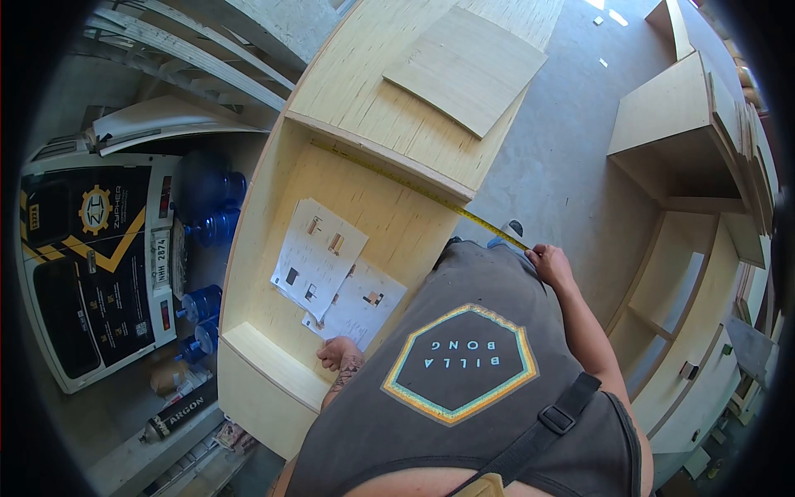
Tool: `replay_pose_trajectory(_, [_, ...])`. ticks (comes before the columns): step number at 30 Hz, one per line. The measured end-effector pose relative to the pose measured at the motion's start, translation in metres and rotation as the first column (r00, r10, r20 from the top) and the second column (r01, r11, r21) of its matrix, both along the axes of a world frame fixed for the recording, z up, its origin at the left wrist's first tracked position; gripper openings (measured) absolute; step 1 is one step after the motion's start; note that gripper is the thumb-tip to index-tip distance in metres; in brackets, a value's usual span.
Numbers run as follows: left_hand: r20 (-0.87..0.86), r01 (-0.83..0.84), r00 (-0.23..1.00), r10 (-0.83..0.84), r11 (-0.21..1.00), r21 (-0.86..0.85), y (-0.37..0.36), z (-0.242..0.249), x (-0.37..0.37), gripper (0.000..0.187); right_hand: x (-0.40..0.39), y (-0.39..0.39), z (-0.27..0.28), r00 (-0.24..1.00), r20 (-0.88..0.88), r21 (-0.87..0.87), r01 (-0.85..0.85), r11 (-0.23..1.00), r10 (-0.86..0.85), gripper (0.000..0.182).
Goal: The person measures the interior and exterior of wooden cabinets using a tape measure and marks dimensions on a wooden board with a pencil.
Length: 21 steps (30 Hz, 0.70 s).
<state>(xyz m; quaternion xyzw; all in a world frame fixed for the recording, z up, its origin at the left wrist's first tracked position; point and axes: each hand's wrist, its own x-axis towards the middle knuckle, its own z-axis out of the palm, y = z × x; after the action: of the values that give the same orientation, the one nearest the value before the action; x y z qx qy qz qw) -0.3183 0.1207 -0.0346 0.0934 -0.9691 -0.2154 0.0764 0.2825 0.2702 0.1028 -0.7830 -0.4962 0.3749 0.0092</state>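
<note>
A yellow tape measure blade (pixel 414 189) stretches diagonally across a curved plywood cabinet (pixel 265 207) lying on its back. My right hand (pixel 549 263) pinches the near end of the tape beside the cabinet's right edge. My left hand (pixel 339 354) rests on the cabinet's inner panel, fingers curled, touching the lower corner of two printed drawing sheets (pixel 331 269). The far tape end sits near the upper shelf divider (pixel 377 153). My grey shirt hides the lower part of the cabinet.
A loose plywood panel (pixel 468 66) lies on the cabinet's upper section. More plywood shelving units (pixel 687 166) stand at the right across concrete floor (pixel 563 166). At left are a black and yellow machine (pixel 91 257), blue water bottles (pixel 207 224) and an argon cylinder (pixel 178 414).
</note>
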Motion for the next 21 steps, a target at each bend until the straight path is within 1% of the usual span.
replay_pose_trajectory(2, [0.041,0.007,0.999,-0.001,0.988,-0.155,-0.003,-0.006,-0.004,0.047,0.001,-0.001,-0.003,1.0,0.003,0.0,-0.004,1.0,0.004,0.035])
replay_pose_trajectory(4, [0.007,0.0,1.0,0.0,0.997,-0.071,-0.003,-0.006,-0.004,0.046,0.001,-0.001,-0.004,1.0,0.006,0.0,-0.008,1.0,0.008,0.035])
replay_pose_trajectory(6, [-0.026,-0.004,1.0,0.004,1.0,0.013,-0.001,-0.004,-0.003,0.046,0.0,-0.002,-0.005,1.0,0.02,0.047,-0.02,0.999,0.02,0.034])
replay_pose_trajectory(8, [-0.042,-0.005,0.999,0.008,0.998,0.056,0.005,0.005,0.003,0.045,0.001,-0.003,-0.008,1.0,0.02,0.046,-0.022,0.999,0.021,0.034])
replay_pose_trajectory(9, [0.054,-0.033,0.998,0.035,0.999,-0.041,0.016,0.024,0.014,0.045,0.002,-0.003,-0.009,1.0,0.02,0.044,-0.022,0.999,0.021,0.034])
replay_pose_trajectory(10, [0.147,-0.05,0.987,0.07,0.989,-0.139,0.018,0.028,0.016,0.045,0.002,-0.003,-0.008,1.0,0.02,0.043,-0.022,0.999,0.021,0.034])
replay_pose_trajectory(11, [0.147,-0.049,0.987,0.07,0.989,-0.139,0.02,0.03,0.018,0.045,0.002,-0.002,-0.008,1.0,0.016,0.021,-0.018,1.0,0.018,0.035])
replay_pose_trajectory(12, [0.037,-0.043,0.998,0.042,0.998,0.034,0.015,0.019,0.013,0.045,0.002,-0.002,-0.006,1.0,0.013,-0.002,-0.014,1.0,0.014,0.035])
replay_pose_trajectory(14, [-0.075,-0.017,0.997,0.033,0.979,0.205,0.013,0.016,0.012,0.045,0.002,-0.002,-0.006,1.0,0.013,-0.004,-0.011,1.0,0.011,0.035])
replay_pose_trajectory(15, [0.022,-0.055,0.998,0.052,0.985,0.166,0.018,0.027,0.016,0.045,0.002,-0.002,-0.006,1.0,0.012,-0.004,-0.008,1.0,0.008,0.035])
replay_pose_trajectory(17, [0.118,-0.089,0.99,0.074,0.988,0.123,0.025,0.043,0.023,0.045,0.002,-0.002,-0.005,1.0,0.009,-0.004,-0.008,1.0,0.008,0.035])
replay_pose_trajectory(19, [0.159,-0.06,0.985,0.07,0.996,-0.066,0.032,0.057,0.033,0.044,0.002,-0.001,-0.005,1.0,0.007,-0.003,-0.007,1.0,0.007,0.035])
replay_pose_trajectory(21, [0.2,-0.022,0.977,0.074,0.968,-0.25,0.034,0.062,0.038,0.044,0.002,-0.001,-0.005,1.0,0.008,-0.007,-0.005,1.0,0.005,0.035])
